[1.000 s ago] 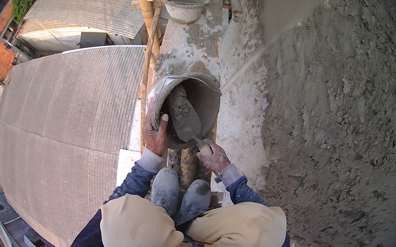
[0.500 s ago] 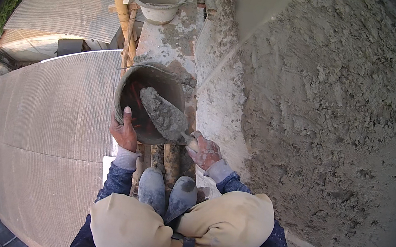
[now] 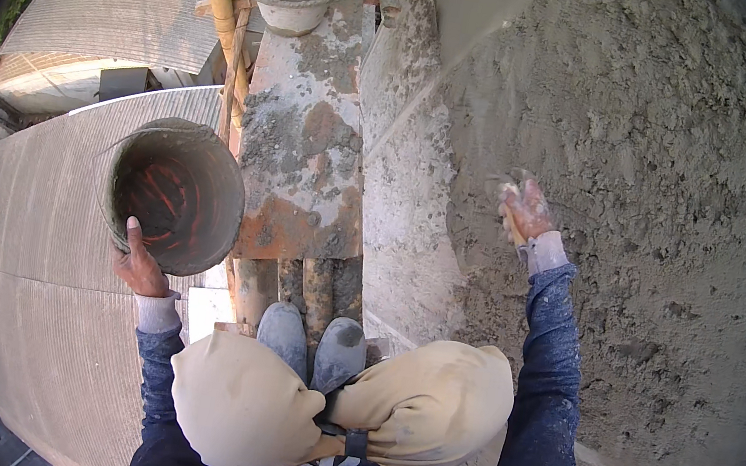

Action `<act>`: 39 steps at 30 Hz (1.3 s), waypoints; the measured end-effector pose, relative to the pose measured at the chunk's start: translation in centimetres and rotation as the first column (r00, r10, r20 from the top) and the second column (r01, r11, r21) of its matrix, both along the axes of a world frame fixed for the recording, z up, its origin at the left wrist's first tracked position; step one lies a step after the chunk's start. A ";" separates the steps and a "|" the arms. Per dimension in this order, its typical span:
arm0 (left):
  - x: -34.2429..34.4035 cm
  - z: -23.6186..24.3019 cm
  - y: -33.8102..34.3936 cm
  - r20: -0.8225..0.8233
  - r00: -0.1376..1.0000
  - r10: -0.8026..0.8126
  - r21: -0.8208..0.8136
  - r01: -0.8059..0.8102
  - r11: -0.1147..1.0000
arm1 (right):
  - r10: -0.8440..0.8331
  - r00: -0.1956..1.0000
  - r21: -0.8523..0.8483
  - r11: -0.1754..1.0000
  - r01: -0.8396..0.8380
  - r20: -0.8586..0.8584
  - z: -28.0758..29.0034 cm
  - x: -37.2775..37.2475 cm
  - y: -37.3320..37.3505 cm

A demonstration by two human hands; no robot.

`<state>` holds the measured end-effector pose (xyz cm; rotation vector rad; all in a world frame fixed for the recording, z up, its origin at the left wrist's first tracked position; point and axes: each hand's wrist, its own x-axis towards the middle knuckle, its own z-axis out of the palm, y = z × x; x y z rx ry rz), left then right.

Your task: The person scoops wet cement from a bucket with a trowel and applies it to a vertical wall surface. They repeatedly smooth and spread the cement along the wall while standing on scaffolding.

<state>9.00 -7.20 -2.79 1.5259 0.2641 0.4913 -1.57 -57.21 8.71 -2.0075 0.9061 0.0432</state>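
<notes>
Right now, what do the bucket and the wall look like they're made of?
The bucket, held by the left hand, looks like orange plastic caked with grey mortar; orange streaks show inside. The wall near the right hand looks like fresh rough cement plaster: grey, lumpy, matte.

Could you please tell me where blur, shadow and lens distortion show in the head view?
Head view: the right hand at the rough grey plastered wall looks slightly motion-blurred; the round mortar-caked bucket in the left hand is sharp, its interior shadowed; sunlight is even; straight edges bow toward the black fisheye rim.
</notes>
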 end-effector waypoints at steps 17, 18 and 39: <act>-10.5 -1.8 10.9 -0.234 0.933 0.273 0.032 -0.273 0.961 | -0.078 0.978 -0.657 0.750 -0.070 -0.194 -10.7 8.5 -15.1; -10.7 -1.9 11.1 -0.228 0.933 0.278 0.024 -0.280 0.960 | -0.109 0.986 -0.652 0.758 0.000 -0.127 -10.4 8.7 -15.7; -8.6 -3.4 9.0 -0.333 0.888 0.318 0.022 -0.330 0.944 | 0.680 0.714 -0.813 0.314 -0.490 -0.168 7.7 7.8 1.2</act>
